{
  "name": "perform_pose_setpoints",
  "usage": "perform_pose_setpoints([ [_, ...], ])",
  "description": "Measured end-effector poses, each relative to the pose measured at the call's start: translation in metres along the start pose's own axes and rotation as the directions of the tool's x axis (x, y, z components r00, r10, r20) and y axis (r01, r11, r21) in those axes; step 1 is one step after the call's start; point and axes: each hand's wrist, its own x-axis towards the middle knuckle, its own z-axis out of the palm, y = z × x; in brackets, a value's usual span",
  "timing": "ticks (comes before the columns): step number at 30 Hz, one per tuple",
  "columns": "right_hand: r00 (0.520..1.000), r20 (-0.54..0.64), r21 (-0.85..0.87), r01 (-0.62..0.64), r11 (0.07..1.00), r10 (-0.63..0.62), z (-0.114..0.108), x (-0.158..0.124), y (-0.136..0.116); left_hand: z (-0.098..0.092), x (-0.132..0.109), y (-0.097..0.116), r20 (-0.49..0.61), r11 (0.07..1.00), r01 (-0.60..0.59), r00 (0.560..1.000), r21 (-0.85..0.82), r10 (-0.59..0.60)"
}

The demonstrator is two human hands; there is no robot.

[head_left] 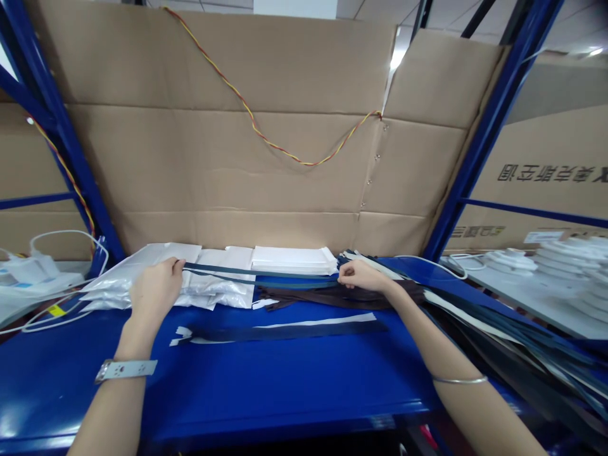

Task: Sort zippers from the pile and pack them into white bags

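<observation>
A dark teal zipper (266, 273) stretches nearly level between my hands, above the blue shelf. My left hand (159, 285) pinches one end, in front of the white plastic packets (223, 294). The other end meets my right hand (360, 275), whose fingers are closed on it. Just below the stretched strip lies a dark brown zipper bundle (308, 296). Closer to me, a dark zipper and a white zipper (285, 329) rest together, with white ends at the left. Beneath my right forearm, a large pile of dark and white zippers (503, 335) spreads to the right.
Cardboard (247, 171) backs the blue shelf (266, 392), with a red-yellow twisted wire (304, 163) hanging across it. A flat white stack (292, 259) stands against it. Blue posts (484, 139) frame both sides. White cables (61, 323) lie left; white coils (560, 266) sit right.
</observation>
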Motion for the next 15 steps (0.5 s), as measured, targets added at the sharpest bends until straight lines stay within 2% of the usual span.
perform_pose_setpoints([
  [2,0.999,0.047,0.071,0.022,0.997,-0.025,0.000,-0.003,-0.009,-0.001,0.000,0.004,-0.015,1.000,-0.008,1.000,-0.006,0.008],
  [4,0.995,0.079,0.160,0.049,0.986,-0.063,0.002,-0.006,-0.023,-0.003,-0.001,0.011,-0.095,0.998,-0.063,0.994,-0.015,0.062],
  [7,0.989,0.082,0.279,0.096,0.955,-0.123,0.012,-0.009,-0.048,-0.010,-0.004,0.033,-0.283,0.976,-0.210,0.941,-0.065,0.184],
  [8,0.987,0.079,0.312,0.108,0.944,-0.140,0.017,-0.009,-0.056,-0.013,-0.008,0.044,-0.300,0.954,-0.275,0.926,-0.119,0.230],
  [9,0.985,0.080,0.340,0.117,0.933,-0.153,0.023,-0.009,-0.064,-0.015,-0.012,0.056,-0.270,0.915,-0.349,0.918,-0.203,0.290],
  [10,0.982,0.090,0.360,0.124,0.925,-0.167,0.029,-0.009,-0.072,-0.017,-0.018,0.069,-0.196,0.852,-0.415,0.909,-0.319,0.369],
  [11,0.978,0.105,0.376,0.132,0.917,-0.183,0.035,-0.008,-0.079,-0.017,-0.026,0.083,-0.089,0.762,-0.456,0.877,-0.459,0.472],
  [13,0.967,0.127,0.399,0.153,0.904,-0.220,0.048,-0.008,-0.090,-0.014,-0.043,0.108,0.121,0.583,-0.399,0.744,-0.707,0.657],
  [15,0.960,0.118,0.416,0.185,0.891,-0.254,0.059,-0.007,-0.096,-0.009,-0.061,0.126,0.206,0.474,-0.285,0.636,-0.833,0.744],
])
